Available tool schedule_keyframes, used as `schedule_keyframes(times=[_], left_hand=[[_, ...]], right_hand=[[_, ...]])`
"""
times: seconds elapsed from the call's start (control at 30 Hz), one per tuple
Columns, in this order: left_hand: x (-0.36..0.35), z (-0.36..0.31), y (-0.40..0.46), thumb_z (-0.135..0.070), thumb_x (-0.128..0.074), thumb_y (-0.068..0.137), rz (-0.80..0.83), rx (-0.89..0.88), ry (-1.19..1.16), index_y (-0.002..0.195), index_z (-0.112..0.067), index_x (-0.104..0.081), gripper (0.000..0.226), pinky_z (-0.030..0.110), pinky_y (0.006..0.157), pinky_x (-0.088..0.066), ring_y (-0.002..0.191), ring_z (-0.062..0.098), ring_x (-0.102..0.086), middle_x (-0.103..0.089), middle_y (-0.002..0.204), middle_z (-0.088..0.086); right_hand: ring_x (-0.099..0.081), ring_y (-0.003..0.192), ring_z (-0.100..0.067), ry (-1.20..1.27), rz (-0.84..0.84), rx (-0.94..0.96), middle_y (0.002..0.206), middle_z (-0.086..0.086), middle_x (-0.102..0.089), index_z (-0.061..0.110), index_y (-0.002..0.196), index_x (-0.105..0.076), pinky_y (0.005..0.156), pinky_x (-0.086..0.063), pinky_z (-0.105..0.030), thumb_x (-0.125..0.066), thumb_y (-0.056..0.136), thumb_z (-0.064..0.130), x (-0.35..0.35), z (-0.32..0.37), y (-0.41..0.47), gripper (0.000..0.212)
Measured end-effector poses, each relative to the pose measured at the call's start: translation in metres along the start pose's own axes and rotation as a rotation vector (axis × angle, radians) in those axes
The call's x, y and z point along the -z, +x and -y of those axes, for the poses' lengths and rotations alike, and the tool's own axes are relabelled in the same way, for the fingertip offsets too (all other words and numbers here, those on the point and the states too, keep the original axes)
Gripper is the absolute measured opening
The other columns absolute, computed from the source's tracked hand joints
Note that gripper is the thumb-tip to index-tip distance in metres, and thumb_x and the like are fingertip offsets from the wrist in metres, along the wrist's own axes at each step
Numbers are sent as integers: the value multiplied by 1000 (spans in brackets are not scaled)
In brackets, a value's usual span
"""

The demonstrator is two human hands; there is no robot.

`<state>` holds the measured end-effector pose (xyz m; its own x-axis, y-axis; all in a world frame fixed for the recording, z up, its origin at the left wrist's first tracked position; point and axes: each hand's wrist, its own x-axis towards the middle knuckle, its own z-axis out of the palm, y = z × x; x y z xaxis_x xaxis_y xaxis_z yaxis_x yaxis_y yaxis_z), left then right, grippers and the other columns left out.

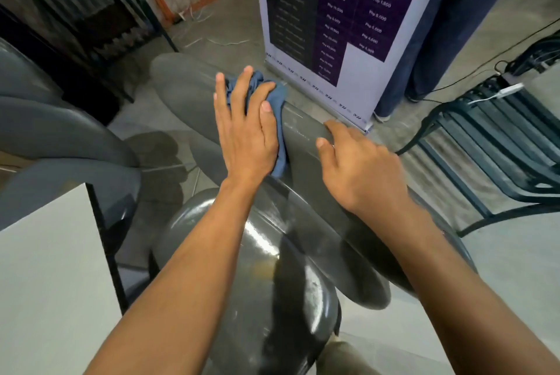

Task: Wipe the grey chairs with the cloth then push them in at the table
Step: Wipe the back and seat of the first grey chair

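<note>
grey chair (266, 268) | cloth (280, 101) under flat left hand (245, 132) | right hand (360, 168) grips backrest

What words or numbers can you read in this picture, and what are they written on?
All the text stands on the roll-up banner behind the grey chair:
"Php 3,000"
"Php 1,800"
"Php 12,000"
"Php 8,000"
"Php 5,000"
"Php 4,000"
The left column of words on the banner's dark panel is too small and blurred to read, as are the lowest prices.
The cloth, chairs and table show no text.
</note>
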<state>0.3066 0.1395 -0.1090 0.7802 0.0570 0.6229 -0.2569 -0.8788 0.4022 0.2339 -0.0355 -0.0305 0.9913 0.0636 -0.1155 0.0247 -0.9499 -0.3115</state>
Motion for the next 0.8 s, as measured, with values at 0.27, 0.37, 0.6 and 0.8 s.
schedule_keyframes(times=[0.27, 0.37, 0.6, 0.8], left_hand=[[-3, 53, 34, -25, -35, 110, -143, 158, 140, 132, -16, -66, 40, 48, 126, -23, 149, 44, -31, -50, 153, 10], [-4, 72, 44, -26, -31, 111, -175, 253, 135, 137, -17, -63, 43, 45, 127, -19, 149, 41, -33, -46, 155, 12], [-11, 99, 56, -33, -26, 111, -243, 610, 43, 150, -27, -50, 47, 35, 125, -12, 154, 36, -22, -36, 163, 5], [-24, 119, 57, -30, -23, 110, -327, 779, -118, 154, -21, -43, 49, 39, 125, -17, 150, 27, -31, -39, 161, 8]], right_hand=[[-61, 115, -34, -29, 18, 49, 137, -6, -57, 16, 148, -37, 77, -39, -39, -26, 109, 44, -5, 22, 27, 49], [-63, 112, -33, -52, -8, 69, 135, -7, -58, 14, 145, -38, 72, -35, -38, -25, 109, 45, -10, 30, 36, 49], [-62, 54, -27, -252, -253, 121, 77, -5, -66, 8, 111, -66, 51, -24, -27, -39, 105, 43, -27, 37, 43, 44], [-58, 54, -24, -255, -255, 113, 79, -2, -63, 12, 113, -62, 49, -20, -28, -34, 107, 49, -27, 38, 45, 47]])
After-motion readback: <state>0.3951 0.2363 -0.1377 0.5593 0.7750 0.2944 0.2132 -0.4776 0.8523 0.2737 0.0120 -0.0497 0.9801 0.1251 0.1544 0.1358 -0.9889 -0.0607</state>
